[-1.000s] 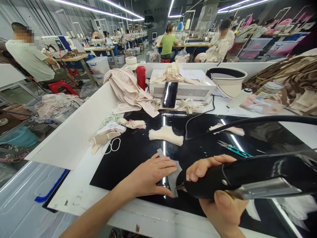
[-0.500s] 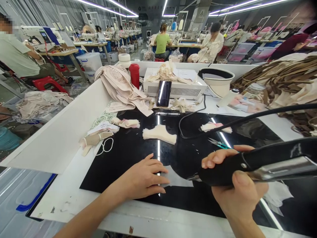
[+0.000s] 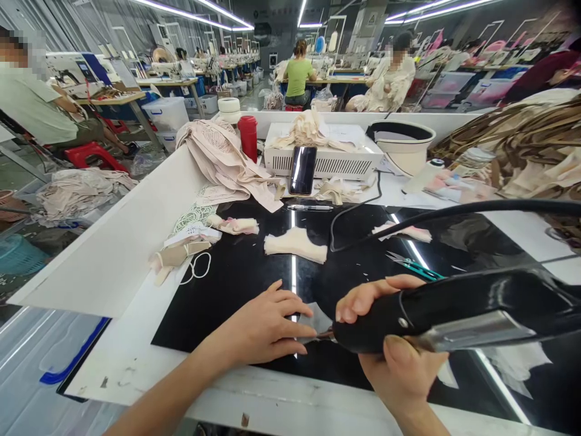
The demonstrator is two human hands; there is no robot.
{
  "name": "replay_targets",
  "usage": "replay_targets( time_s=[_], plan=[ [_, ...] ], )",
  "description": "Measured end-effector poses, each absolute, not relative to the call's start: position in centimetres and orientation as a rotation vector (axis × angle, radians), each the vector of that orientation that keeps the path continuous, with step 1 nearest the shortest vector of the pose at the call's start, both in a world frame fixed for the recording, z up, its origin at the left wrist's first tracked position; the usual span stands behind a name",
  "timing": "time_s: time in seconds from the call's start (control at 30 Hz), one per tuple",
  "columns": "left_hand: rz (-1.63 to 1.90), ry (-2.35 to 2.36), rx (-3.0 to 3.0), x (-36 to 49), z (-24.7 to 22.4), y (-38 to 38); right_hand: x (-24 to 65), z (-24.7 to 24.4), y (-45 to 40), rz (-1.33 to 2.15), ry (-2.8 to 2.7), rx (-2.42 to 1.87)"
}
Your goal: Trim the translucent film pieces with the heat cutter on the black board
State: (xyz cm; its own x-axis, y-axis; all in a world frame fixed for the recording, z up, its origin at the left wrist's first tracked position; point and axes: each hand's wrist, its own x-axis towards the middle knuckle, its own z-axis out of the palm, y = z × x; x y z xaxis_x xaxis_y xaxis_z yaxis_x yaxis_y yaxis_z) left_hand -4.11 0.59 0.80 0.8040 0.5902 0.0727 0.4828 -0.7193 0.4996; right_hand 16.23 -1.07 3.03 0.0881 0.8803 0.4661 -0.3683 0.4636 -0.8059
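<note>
My left hand (image 3: 267, 324) lies flat with its fingers spread, pressing a thin translucent piece of fabric (image 3: 318, 315) onto the black glassy sheet (image 3: 218, 315). Gripped in my right hand (image 3: 399, 357) is a black corded hot knife (image 3: 472, 303) with a metal lever along its side. Its narrow metal tip (image 3: 325, 334) points left and meets the fabric close to my left fingertips. The tool and my hands hide part of the fabric. Beyond them lies a cream fabric piece (image 3: 296, 243). Teal-handled thread snips (image 3: 415, 266) rest behind the tool.
More thin fabric pieces (image 3: 517, 366) lie under the tool's right side. The black cord (image 3: 436, 215) arcs across the sheet. Behind stand a phone (image 3: 302, 171), a white vented box (image 3: 327, 163), a red bottle (image 3: 248, 138) and piled fabric (image 3: 218, 151). A white board (image 3: 109, 242) borders the left.
My right hand has moved left with the hot knife, bringing its tip from the fabric's right part to beside my left fingertips. My left hand stays nearly still. The view has shifted slightly.
</note>
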Motion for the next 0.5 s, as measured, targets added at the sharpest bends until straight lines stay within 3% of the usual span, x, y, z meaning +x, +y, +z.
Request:
replay_targets(
  time_s=[0.5],
  plan=[
    [0.295,0.752,2.418,-4.25,1.0,0.57,16.93,3.79,-0.72,0.991,-1.069,-0.609]
  ],
)
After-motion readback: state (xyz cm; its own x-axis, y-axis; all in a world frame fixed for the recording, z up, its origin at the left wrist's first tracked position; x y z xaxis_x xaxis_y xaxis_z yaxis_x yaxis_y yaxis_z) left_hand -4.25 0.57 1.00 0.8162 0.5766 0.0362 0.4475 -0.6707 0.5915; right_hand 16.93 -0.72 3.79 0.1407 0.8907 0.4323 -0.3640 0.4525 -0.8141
